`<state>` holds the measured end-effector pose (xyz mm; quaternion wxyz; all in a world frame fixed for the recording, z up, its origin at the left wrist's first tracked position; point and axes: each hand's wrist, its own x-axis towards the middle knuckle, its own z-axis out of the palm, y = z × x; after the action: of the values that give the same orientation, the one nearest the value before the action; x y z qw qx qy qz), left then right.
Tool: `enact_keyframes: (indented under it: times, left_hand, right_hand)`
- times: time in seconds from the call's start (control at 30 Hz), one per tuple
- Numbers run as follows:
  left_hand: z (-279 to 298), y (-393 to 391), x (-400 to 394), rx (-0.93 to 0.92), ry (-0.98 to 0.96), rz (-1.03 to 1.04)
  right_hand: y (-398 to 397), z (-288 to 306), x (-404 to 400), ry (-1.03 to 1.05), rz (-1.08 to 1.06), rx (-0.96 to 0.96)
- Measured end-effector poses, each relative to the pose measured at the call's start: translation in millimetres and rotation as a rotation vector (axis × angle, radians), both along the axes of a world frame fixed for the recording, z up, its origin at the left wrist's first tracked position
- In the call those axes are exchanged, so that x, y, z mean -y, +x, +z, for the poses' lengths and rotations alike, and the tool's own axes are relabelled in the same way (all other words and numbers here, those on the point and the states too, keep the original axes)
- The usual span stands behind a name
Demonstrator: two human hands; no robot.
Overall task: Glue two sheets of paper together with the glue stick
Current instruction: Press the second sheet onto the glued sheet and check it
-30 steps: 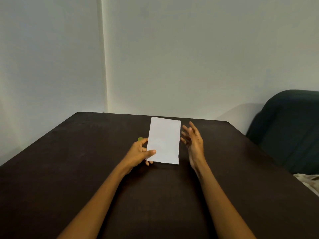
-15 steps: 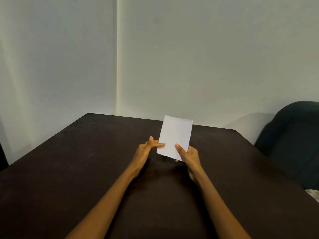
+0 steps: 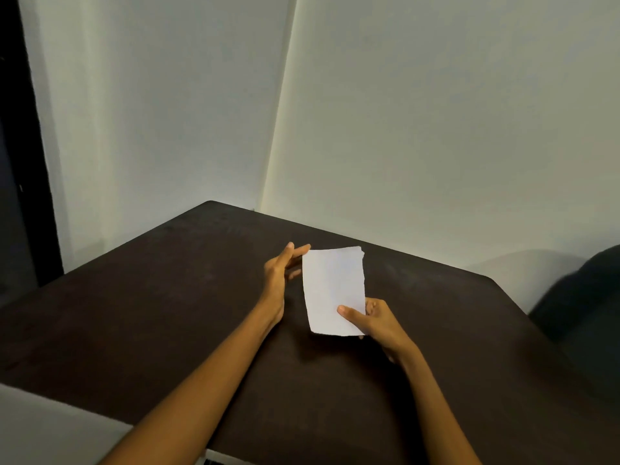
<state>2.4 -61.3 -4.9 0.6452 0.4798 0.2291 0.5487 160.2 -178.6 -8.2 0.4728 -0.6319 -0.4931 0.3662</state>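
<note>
Above the bench (image 3: 167, 313), the paper (image 3: 333, 290) is held up between the hands, the left hand (image 3: 280, 276) open at its upper left edge, the right hand (image 3: 375, 322) pinching its lower right corner, a chair (image 3: 587, 297) far right.

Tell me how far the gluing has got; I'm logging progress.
Done: cannot tell; the paper looks like one stack, with layered edges at its top corner. In hand: right hand pinches its lower corner above the table; left hand is open beside it. Left: no glue stick in view.

Two hands (image 3: 280, 273), one paper (image 3: 333, 290), one table (image 3: 151, 313).
</note>
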Motion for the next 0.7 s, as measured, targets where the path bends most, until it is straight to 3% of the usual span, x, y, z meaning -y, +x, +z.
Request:
enact_keyframes:
  times: [0.2, 0.3, 0.43, 0.6, 0.7]
  left_hand:
    - [-2, 2, 1, -0.162, -0.041, 0.000]
    - [-5, 6, 7, -0.320, 0.045, -0.069]
    - [-7, 13, 16, -0.447, 0.180, -0.179]
    - [-7, 15, 19, -0.467, 0.201, -0.227]
    - [-7, 16, 17, -0.462, 0.179, -0.204]
  right_hand:
    - [-3, -1, 0, 0.037, -0.010, -0.010]
    - [-5, -1, -1, 0.074, -0.026, -0.043]
    - [-4, -2, -4, 0.156, -0.209, -0.009]
    - [7, -3, -8, 0.278, -0.384, -0.103]
    - [5, -5, -10, 0.253, -0.327, -0.130]
